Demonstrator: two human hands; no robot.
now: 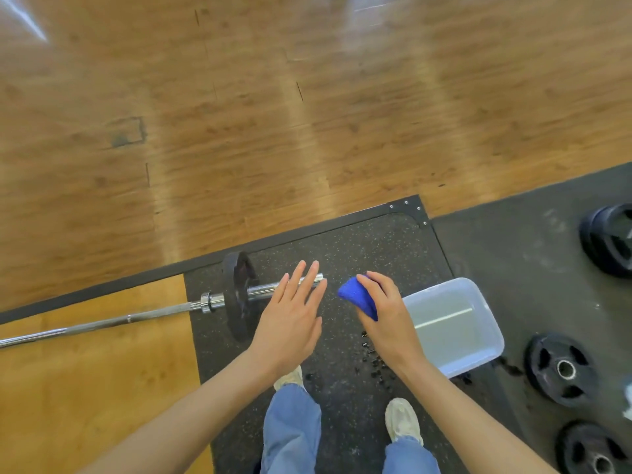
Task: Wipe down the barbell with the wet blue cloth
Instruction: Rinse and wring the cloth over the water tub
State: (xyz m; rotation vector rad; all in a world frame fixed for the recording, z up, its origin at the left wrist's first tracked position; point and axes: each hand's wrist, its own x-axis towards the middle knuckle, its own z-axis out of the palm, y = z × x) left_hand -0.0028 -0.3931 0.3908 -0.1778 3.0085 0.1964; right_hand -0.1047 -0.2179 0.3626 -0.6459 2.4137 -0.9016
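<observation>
The barbell (102, 322) lies on the floor from the left edge to the centre, with one black plate (237, 295) on its chrome sleeve (263, 289). My left hand (290, 319) hovers over the sleeve's end, fingers straight and spread, holding nothing. My right hand (384, 314) grips the bunched blue cloth (357, 295) just right of the sleeve's tip, apart from the bar.
A clear plastic tub of water (455, 326) sits right of my right hand on the black rubber mat (376, 244). Wet drops dot the mat near the tub. Loose weight plates (561, 369) lie at the right. My feet stand at the bottom centre. Wooden floor lies beyond.
</observation>
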